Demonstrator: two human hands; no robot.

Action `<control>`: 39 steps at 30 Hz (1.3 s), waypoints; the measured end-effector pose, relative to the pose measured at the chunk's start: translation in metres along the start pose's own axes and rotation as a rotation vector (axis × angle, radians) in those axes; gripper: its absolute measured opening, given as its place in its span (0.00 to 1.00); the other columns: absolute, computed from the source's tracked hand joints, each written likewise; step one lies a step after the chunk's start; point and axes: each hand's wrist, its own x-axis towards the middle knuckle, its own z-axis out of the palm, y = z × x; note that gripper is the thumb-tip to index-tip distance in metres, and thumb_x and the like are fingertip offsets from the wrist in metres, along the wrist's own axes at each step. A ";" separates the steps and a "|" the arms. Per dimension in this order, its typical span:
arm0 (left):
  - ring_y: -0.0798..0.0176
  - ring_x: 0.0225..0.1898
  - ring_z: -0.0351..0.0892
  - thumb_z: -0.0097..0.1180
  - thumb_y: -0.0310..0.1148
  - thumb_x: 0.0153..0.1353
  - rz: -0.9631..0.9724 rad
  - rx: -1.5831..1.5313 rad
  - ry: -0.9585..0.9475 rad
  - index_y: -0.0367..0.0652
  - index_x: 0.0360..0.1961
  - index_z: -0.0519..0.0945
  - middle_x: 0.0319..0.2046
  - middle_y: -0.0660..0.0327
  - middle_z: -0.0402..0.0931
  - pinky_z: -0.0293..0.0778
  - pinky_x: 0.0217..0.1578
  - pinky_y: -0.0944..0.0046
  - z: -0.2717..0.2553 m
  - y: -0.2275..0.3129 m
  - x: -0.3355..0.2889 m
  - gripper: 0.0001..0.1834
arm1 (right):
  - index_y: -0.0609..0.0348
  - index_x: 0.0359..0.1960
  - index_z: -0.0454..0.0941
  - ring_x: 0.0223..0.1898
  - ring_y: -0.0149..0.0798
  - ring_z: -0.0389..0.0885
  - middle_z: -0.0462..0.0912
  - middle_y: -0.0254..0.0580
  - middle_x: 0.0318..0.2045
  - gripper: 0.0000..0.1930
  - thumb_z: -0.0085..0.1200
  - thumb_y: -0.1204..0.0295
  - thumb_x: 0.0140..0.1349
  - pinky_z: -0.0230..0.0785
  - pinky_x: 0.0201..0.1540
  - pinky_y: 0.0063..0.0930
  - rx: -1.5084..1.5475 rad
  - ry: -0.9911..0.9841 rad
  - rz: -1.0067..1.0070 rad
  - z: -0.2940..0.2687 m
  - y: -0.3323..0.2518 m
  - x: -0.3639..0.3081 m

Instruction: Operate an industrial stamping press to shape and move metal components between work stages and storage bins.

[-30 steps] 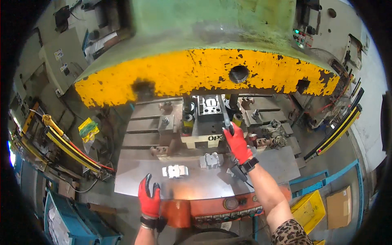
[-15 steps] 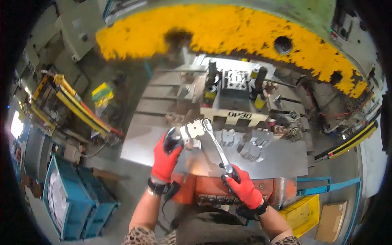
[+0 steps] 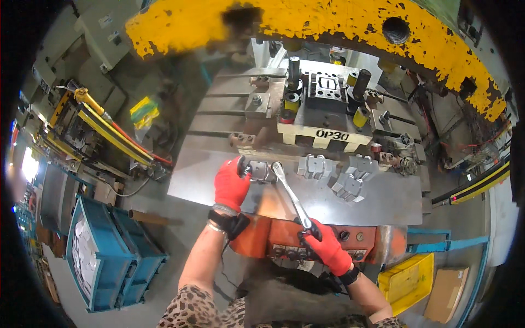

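My left hand (image 3: 232,183), in a red glove with black fingertips, is closed beside a grey metal block (image 3: 259,170) on the steel table. Whatever its fingers may hold is too hidden to make out. My right hand (image 3: 327,249), gloved alike, is wrapped round the dark grip of a long silver ratchet wrench (image 3: 292,194). The wrench slants up and left, and its round head is by the right side of the block. Whether the head touches the block I cannot tell.
Several grey metal blocks (image 3: 350,176) stand on the steel table (image 3: 210,186) to the right. Behind is a die set (image 3: 326,112) with upright posts, under a yellow press beam (image 3: 322,22). An orange control box (image 3: 257,240) sits at the near edge. Blue bins (image 3: 101,257) stand left, a yellow bin (image 3: 406,281) right.
The pale flat plate with a hole, seen raised near my left fingers, no longer shows there. My left hand has moved beside the block. The right hand keeps the wrench, and the view has shifted.
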 end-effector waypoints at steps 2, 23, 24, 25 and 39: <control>0.45 0.45 0.79 0.67 0.38 0.53 -0.065 0.137 -0.050 0.46 0.49 0.80 0.41 0.52 0.79 0.73 0.47 0.49 -0.003 0.005 0.001 0.22 | 0.61 0.57 0.75 0.29 0.27 0.72 0.77 0.35 0.27 0.21 0.59 0.68 0.64 0.68 0.35 0.27 0.020 0.011 -0.025 0.000 0.004 -0.003; 0.39 0.68 0.59 0.71 0.32 0.49 0.227 0.066 0.076 0.42 0.67 0.67 0.65 0.50 0.66 0.57 0.67 0.44 -0.018 0.031 -0.022 0.43 | 0.64 0.45 0.74 0.36 0.58 0.80 0.81 0.58 0.32 0.14 0.55 0.68 0.62 0.71 0.38 0.42 -0.418 0.358 0.061 -0.066 -0.003 -0.004; 0.39 0.67 0.61 0.69 0.30 0.50 0.283 0.025 0.119 0.42 0.66 0.69 0.64 0.50 0.67 0.58 0.66 0.44 -0.022 0.036 -0.026 0.40 | 0.64 0.46 0.74 0.36 0.55 0.80 0.82 0.57 0.32 0.14 0.55 0.68 0.63 0.71 0.39 0.41 -0.388 0.353 0.108 -0.066 -0.004 -0.006; 0.39 0.66 0.62 0.68 0.28 0.51 0.319 -0.016 0.140 0.41 0.64 0.71 0.62 0.51 0.69 0.60 0.66 0.44 -0.026 0.042 -0.031 0.37 | 0.63 0.48 0.75 0.36 0.52 0.80 0.82 0.55 0.32 0.15 0.55 0.69 0.63 0.71 0.39 0.39 -0.311 0.339 0.061 -0.066 -0.006 -0.011; 0.66 0.24 0.79 0.56 0.26 0.65 -0.216 -1.348 -0.229 0.33 0.37 0.81 0.25 0.60 0.81 0.73 0.25 0.67 0.010 0.084 -0.023 0.06 | 0.58 0.65 0.70 0.44 0.40 0.79 0.79 0.45 0.44 0.31 0.66 0.71 0.59 0.72 0.49 0.33 -0.453 0.331 -0.236 -0.067 -0.024 -0.102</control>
